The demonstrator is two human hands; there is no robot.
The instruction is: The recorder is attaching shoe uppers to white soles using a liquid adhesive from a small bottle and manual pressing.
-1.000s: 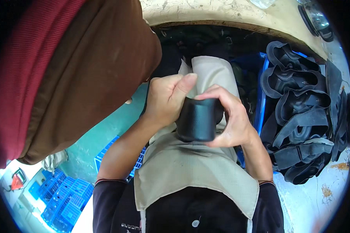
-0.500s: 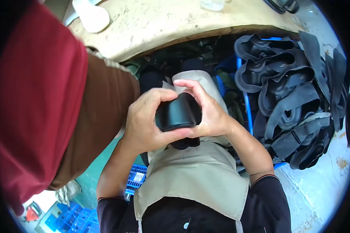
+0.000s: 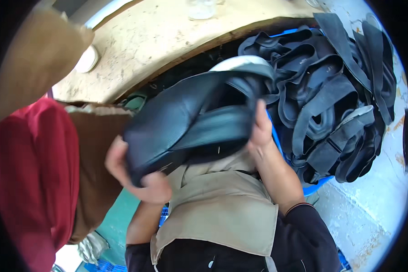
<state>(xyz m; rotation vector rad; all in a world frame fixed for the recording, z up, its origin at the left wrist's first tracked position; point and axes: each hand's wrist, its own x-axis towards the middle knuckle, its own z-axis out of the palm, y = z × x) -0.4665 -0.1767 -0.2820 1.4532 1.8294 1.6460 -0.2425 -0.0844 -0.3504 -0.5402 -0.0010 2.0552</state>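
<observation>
Held thing: a black rubber piece [image 3: 190, 122], wide and folded, like a cut length of inner tube, at the centre of the frame, raised in front of the person's chest.
Left hand [image 3: 136, 177]: lower left of centre, under the piece's lower end; fingers closed around the rubber, thumb on its near face.
Right hand [image 3: 260, 131]: right of centre, at the piece's right edge; fingers pressed flat against the rubber, though their tips are hidden behind it, so the hold is probably a clamp.
Apron [image 3: 217, 213]: beige, on the person's chest, just below the held piece.
Pile of rubber strips [image 3: 331, 90]: black, heaped at the upper right, spilling over a blue crate [image 3: 319, 186].
Bench [image 3: 167, 36]: pale, stained top across the upper frame, beyond the held piece.
Neighbour: a brown and red sleeve [image 3: 41, 172] fills the left side.
</observation>
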